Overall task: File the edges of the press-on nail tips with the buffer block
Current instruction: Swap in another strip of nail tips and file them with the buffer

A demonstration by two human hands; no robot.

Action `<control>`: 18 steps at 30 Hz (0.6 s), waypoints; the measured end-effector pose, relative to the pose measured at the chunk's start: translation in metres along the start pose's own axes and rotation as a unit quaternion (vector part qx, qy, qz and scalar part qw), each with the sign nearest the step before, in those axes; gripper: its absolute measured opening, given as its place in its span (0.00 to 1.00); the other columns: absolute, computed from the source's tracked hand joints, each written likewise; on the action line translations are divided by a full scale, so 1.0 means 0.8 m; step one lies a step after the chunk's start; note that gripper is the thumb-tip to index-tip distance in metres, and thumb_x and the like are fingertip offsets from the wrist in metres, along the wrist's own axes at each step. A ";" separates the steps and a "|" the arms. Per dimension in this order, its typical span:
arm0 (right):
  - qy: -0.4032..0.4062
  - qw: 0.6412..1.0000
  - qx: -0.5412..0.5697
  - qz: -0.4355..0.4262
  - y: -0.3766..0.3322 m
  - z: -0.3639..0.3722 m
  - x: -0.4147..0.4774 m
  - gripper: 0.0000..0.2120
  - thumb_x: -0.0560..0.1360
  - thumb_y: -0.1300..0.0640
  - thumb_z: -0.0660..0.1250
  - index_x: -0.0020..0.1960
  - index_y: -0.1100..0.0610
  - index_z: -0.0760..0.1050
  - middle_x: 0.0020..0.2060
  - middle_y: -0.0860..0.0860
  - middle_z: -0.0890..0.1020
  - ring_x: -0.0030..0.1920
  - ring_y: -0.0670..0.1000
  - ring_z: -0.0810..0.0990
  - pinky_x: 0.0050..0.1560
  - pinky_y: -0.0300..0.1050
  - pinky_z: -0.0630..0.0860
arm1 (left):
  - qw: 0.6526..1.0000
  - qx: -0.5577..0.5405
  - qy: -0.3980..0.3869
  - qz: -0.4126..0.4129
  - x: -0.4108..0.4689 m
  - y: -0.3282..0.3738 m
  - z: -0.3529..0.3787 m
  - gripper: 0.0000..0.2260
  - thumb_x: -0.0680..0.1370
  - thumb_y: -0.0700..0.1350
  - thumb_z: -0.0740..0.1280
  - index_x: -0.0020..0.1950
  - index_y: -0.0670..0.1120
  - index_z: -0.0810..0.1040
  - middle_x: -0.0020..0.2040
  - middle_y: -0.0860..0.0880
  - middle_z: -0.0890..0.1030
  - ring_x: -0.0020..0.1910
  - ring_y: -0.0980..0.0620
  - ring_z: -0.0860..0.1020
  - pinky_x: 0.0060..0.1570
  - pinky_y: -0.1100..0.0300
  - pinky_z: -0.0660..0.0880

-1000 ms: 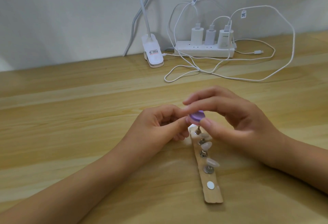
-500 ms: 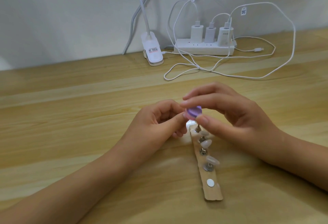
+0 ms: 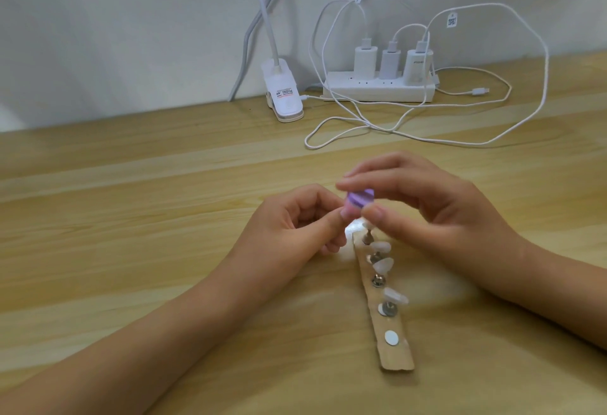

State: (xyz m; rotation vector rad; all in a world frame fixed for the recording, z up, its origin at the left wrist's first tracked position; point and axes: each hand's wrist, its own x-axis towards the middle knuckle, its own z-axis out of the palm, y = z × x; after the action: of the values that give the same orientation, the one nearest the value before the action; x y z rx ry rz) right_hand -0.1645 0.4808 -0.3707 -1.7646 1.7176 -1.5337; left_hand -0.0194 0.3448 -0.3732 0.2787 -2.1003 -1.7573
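Observation:
A cardboard strip (image 3: 395, 358) lies on the wooden desk with several metal pegs, each carrying a translucent nail tip (image 3: 383, 264). My right hand (image 3: 437, 211) pinches a small purple buffer block (image 3: 459, 199) between thumb and forefinger, just above the strip's far end. My left hand (image 3: 292, 234) is curled beside it, its thumb and fingertips pinched at the farthest peg's nail tip (image 3: 465, 224), which is mostly hidden. A bare white round pad (image 3: 391, 337) sits near the strip's near end.
A white power strip (image 3: 377, 91) with three chargers stands at the back against the wall, and its white cables (image 3: 460, 138) loop over the desk behind my hands. A white lamp clip (image 3: 284, 96) stands to its left.
The buffer block has shifted slightly up and right in my right hand's pinch. My left hand stays at the far end of the strip.

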 end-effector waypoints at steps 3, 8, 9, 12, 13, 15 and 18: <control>0.013 1.000 0.021 0.017 0.000 -0.002 0.001 0.10 0.77 0.55 0.70 0.59 0.53 0.80 0.56 0.52 0.78 0.60 0.49 0.79 0.62 0.42 0.75 | 1.000 -0.001 -0.001 -0.001 0.000 0.001 0.001 0.07 0.73 0.50 0.70 0.42 0.47 0.82 0.31 0.53 0.79 0.32 0.59 0.76 0.36 0.69 0.73; 0.004 1.000 -0.025 -0.012 0.001 -0.001 0.002 0.11 0.77 0.54 0.70 0.59 0.54 0.79 0.56 0.52 0.78 0.60 0.51 0.78 0.63 0.44 0.75 | 1.000 -0.001 0.001 0.000 0.000 0.001 0.000 0.09 0.72 0.51 0.69 0.43 0.45 0.81 0.31 0.54 0.79 0.31 0.60 0.76 0.35 0.69 0.72; 0.008 1.000 -0.007 0.000 0.002 -0.002 0.002 0.11 0.77 0.55 0.70 0.59 0.53 0.79 0.56 0.53 0.78 0.60 0.51 0.78 0.63 0.45 0.76 | 1.000 0.000 0.002 -0.003 0.000 0.000 -0.001 0.10 0.73 0.50 0.70 0.44 0.44 0.82 0.31 0.54 0.79 0.31 0.59 0.76 0.35 0.69 0.72; 0.000 0.999 -0.035 -0.038 0.001 -0.002 0.000 0.12 0.77 0.56 0.69 0.59 0.55 0.79 0.56 0.53 0.77 0.61 0.53 0.78 0.62 0.45 0.75 | 1.000 -0.010 -0.001 0.001 -0.001 0.000 0.000 0.07 0.74 0.51 0.71 0.41 0.48 0.81 0.31 0.54 0.79 0.31 0.60 0.76 0.35 0.70 0.72; -0.003 0.998 -0.047 -0.051 0.001 -0.001 0.000 0.12 0.76 0.55 0.69 0.59 0.55 0.79 0.56 0.53 0.77 0.61 0.54 0.78 0.62 0.44 0.75 | 1.000 -0.011 0.001 0.001 0.000 0.000 0.000 0.06 0.74 0.50 0.70 0.41 0.49 0.80 0.31 0.54 0.79 0.31 0.60 0.76 0.35 0.70 0.72; 0.006 0.999 -0.024 -0.023 0.004 -0.001 0.003 0.11 0.77 0.55 0.70 0.58 0.54 0.79 0.55 0.54 0.77 0.59 0.53 0.78 0.61 0.43 0.76 | 1.000 -0.006 0.008 0.000 0.001 -0.001 -0.001 0.07 0.74 0.50 0.70 0.42 0.47 0.81 0.31 0.53 0.79 0.31 0.59 0.76 0.35 0.69 0.72; 0.034 0.996 0.056 0.056 0.007 -0.003 0.006 0.11 0.72 0.54 0.70 0.55 0.53 0.80 0.52 0.54 0.80 0.55 0.50 0.81 0.56 0.40 0.78 | 1.000 -0.007 0.018 0.001 0.002 -0.002 -0.003 0.08 0.74 0.49 0.70 0.44 0.45 0.81 0.32 0.53 0.80 0.32 0.59 0.77 0.36 0.69 0.73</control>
State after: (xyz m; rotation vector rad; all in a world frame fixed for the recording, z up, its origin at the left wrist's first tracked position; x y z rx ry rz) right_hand -0.1705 0.4765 -0.3717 -1.5516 1.6946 -1.6251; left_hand -0.0197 0.3419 -0.3745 0.3019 -2.0612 -1.7532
